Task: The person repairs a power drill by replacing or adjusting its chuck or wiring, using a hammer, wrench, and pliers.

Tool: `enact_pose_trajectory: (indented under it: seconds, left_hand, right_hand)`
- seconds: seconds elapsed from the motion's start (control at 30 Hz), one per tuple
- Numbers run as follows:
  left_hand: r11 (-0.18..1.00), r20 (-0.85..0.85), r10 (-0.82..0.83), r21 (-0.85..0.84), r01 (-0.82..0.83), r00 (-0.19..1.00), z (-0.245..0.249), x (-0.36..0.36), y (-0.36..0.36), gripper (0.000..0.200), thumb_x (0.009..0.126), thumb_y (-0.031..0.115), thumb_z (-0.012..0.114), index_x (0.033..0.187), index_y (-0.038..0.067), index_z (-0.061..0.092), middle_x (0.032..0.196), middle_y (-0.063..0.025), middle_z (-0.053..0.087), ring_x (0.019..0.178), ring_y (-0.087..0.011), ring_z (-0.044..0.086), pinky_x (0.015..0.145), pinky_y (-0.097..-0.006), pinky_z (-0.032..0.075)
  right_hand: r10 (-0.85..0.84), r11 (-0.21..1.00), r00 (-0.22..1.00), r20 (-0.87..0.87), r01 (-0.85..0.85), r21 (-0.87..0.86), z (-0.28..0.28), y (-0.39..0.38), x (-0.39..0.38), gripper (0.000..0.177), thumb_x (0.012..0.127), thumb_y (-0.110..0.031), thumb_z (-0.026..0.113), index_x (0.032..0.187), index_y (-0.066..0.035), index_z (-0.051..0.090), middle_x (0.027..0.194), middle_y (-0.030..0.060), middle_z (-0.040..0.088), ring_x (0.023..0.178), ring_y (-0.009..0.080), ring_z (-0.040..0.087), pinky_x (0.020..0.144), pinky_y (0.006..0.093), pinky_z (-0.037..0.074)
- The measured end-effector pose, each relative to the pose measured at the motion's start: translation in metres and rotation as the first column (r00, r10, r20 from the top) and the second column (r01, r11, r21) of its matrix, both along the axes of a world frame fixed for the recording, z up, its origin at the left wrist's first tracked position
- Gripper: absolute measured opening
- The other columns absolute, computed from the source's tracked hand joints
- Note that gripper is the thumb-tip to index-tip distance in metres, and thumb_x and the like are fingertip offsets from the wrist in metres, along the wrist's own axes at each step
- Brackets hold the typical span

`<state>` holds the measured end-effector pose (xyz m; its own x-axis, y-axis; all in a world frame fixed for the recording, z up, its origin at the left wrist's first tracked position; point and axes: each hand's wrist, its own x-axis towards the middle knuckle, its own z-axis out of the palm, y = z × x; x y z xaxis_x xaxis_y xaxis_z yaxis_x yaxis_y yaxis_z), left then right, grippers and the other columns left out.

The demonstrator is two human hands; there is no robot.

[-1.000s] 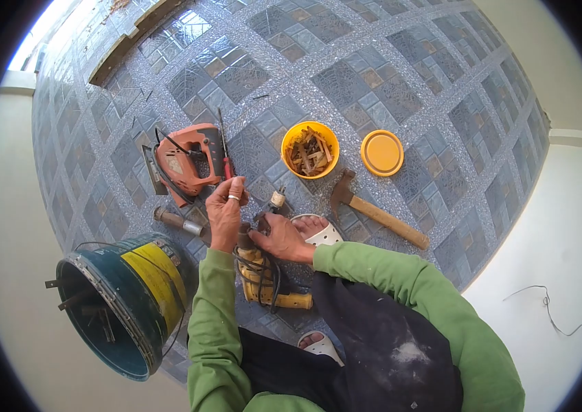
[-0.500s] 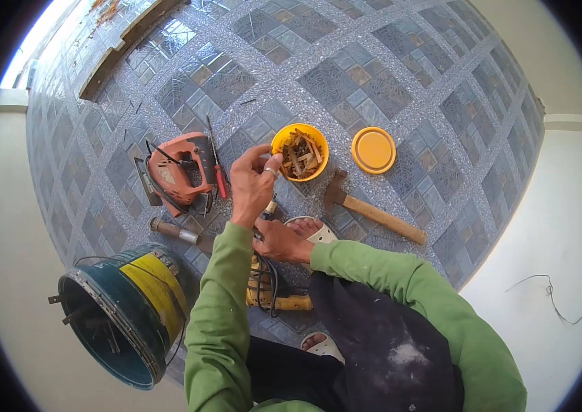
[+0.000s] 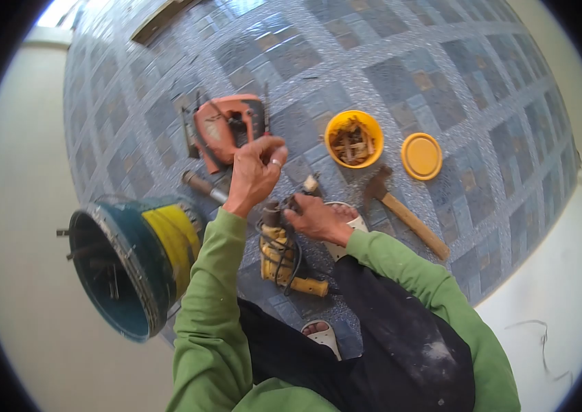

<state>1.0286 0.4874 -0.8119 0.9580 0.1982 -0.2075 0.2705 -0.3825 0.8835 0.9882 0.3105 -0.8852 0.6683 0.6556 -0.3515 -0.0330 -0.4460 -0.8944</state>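
My left hand (image 3: pixel 258 172) is raised in front of the orange power tool (image 3: pixel 215 130), fingers curled in a pinch; anything between them is too small to tell. My right hand (image 3: pixel 318 218) is closed around a dark item with a whitish tip (image 3: pixel 311 184), which I cannot make out. Below the hands a yellow drill (image 3: pixel 277 254) lies on the floor with its black cord wrapped round it. Beyond my right hand stands a yellow tub (image 3: pixel 354 139) holding small brownish pieces.
The tub's yellow lid (image 3: pixel 422 156) lies right of it, with a hammer (image 3: pixel 411 218) nearer me. A dark green bucket (image 3: pixel 146 257) with a yellow patch leans at the left. A metal-ended tool (image 3: pixel 203 185) lies behind it. My sandalled feet are beside the drill.
The view has turned, so the floor objects appear farther right and the bucket higher. My left hand has moved away from the tub's rim, toward the orange tool. My right hand remains closed.
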Motion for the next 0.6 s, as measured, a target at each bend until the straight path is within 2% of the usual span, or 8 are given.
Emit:
enact_pose_trajectory:
  seconds: [0.03, 0.1, 0.2, 0.23, 0.37, 0.4, 0.53, 0.6]
  left_hand:
    - [0.999, -0.007, 0.032, 0.018, -0.032, 0.999, 0.000, -0.021, 0.016, 0.025, 0.086, 0.017, 0.070, 0.100, -0.004, 0.069, 0.075, -0.0112, 0.068, 0.067, -0.0164, 0.063, 0.064, -0.0311, 0.050]
    - [0.984, -0.179, -0.102, 0.125, 0.126, 0.978, -0.001, -0.063, 0.036, 0.028, 0.085, 0.014, 0.070, 0.107, -0.005, 0.068, 0.082, -0.0144, 0.070, 0.073, -0.0206, 0.068, 0.068, -0.0328, 0.053]
    - [0.989, -0.378, -0.020, 0.128, 0.074, 0.925, -0.012, -0.111, 0.038, 0.037, 0.084, 0.014, 0.071, 0.114, -0.006, 0.064, 0.090, -0.0188, 0.072, 0.082, -0.0271, 0.071, 0.075, -0.0358, 0.055]
    - [0.992, -0.433, -0.015, 0.110, 0.070, 0.901, -0.019, -0.118, 0.035, 0.047, 0.082, 0.016, 0.073, 0.121, -0.007, 0.061, 0.098, -0.0233, 0.071, 0.093, -0.0323, 0.071, 0.081, -0.0389, 0.055]
    - [0.988, -0.438, -0.054, 0.104, 0.110, 0.897, -0.036, -0.123, 0.015, 0.054, 0.080, 0.024, 0.076, 0.123, -0.005, 0.059, 0.104, -0.0252, 0.069, 0.100, -0.0379, 0.067, 0.086, -0.0423, 0.052]
    - [0.976, -0.454, -0.079, 0.146, 0.162, 0.887, -0.039, -0.122, 0.014, 0.056, 0.080, 0.026, 0.076, 0.124, -0.004, 0.058, 0.107, -0.0258, 0.068, 0.102, -0.0394, 0.066, 0.088, -0.0434, 0.051]
    - [0.997, -0.421, -0.024, 0.055, 0.052, 0.907, -0.052, -0.128, 0.012, 0.055, 0.079, 0.027, 0.075, 0.123, -0.002, 0.059, 0.107, -0.0264, 0.067, 0.103, -0.0409, 0.065, 0.088, -0.0445, 0.051]
    - [0.999, -0.444, -0.024, 0.020, 0.037, 0.896, -0.052, -0.127, 0.013, 0.055, 0.079, 0.027, 0.075, 0.123, -0.003, 0.059, 0.107, -0.0261, 0.067, 0.103, -0.0407, 0.065, 0.088, -0.0444, 0.050]
  right_hand:
    - [-0.025, 0.999, 1.000, 0.002, 0.025, 0.034, -0.004, 0.000, 0.000, 0.032, 0.089, -0.029, 0.060, 0.096, 0.003, 0.058, 0.086, 0.0286, 0.064, 0.088, 0.0489, 0.061, 0.076, 0.0531, 0.047]
    - [0.006, 0.999, 1.000, -0.023, -0.005, 0.038, 0.003, -0.001, 0.003, 0.032, 0.089, -0.028, 0.059, 0.096, 0.003, 0.058, 0.084, 0.0277, 0.064, 0.086, 0.0481, 0.061, 0.075, 0.0522, 0.047]
    - [0.016, 1.000, 0.999, -0.045, -0.016, -0.001, 0.005, -0.003, 0.005, 0.031, 0.090, -0.027, 0.059, 0.095, 0.003, 0.058, 0.081, 0.0263, 0.063, 0.082, 0.0463, 0.062, 0.073, 0.0501, 0.047]
    - [0.007, 0.999, 0.999, -0.046, -0.008, -0.031, 0.005, -0.003, 0.006, 0.030, 0.090, -0.027, 0.058, 0.094, 0.003, 0.058, 0.080, 0.0258, 0.063, 0.080, 0.0452, 0.062, 0.071, 0.0489, 0.047]
    - [-0.029, 1.000, 0.998, -0.048, 0.028, -0.006, -0.004, 0.003, 0.006, 0.027, 0.091, -0.024, 0.057, 0.089, 0.003, 0.057, 0.073, 0.0206, 0.060, 0.066, 0.0351, 0.056, 0.064, 0.0436, 0.045]
    - [-0.043, 0.999, 0.998, -0.040, 0.044, 0.016, -0.003, 0.005, 0.007, 0.026, 0.091, -0.022, 0.058, 0.085, 0.003, 0.057, 0.068, 0.0170, 0.057, 0.061, 0.0273, 0.052, 0.060, 0.0406, 0.043]
    - [-0.037, 0.997, 0.999, -0.021, 0.038, 0.060, -0.004, 0.001, 0.004, 0.025, 0.092, -0.020, 0.058, 0.082, 0.003, 0.057, 0.063, 0.0115, 0.053, 0.059, 0.0167, 0.047, 0.056, 0.0369, 0.041]
    - [-0.061, 0.996, 0.998, -0.025, 0.063, 0.069, -0.003, -0.001, -0.002, 0.025, 0.092, -0.019, 0.058, 0.081, 0.003, 0.056, 0.063, 0.0106, 0.053, 0.059, 0.0164, 0.047, 0.056, 0.0364, 0.041]
